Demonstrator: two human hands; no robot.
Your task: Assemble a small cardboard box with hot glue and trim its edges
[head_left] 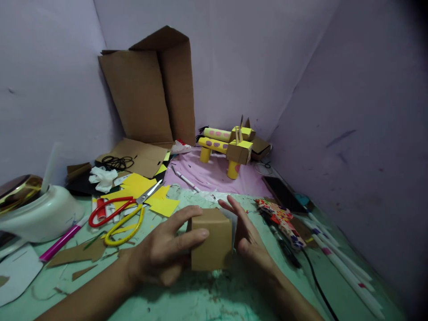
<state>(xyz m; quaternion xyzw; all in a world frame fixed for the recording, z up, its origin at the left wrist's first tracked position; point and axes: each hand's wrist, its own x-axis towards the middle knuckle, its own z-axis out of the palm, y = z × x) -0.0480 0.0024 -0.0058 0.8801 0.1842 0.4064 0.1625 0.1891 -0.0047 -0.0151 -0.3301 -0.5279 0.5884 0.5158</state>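
A small brown cardboard box (211,240) is held just above the green tabletop in front of me. My left hand (167,245) grips it from the left, thumb across the near face and index finger along the top edge. On the other side, my right hand (249,240) is beside the box with its fingers extended and spread from the thumb. A pale strip shows between the right hand and the box; I cannot tell what it is. Scissors (133,205) with one red and one yellow handle lie left of the hands, on yellow paper scraps (163,206).
Two yellow spotted cardboard animals (239,154) stand at the back on pink cloth (187,165). A large folded cardboard box (140,93) leans on the wall. At right lie a cloth-wrapped tool (281,218) with a black cord and white sticks (347,267). A white pot (50,214) stands left.
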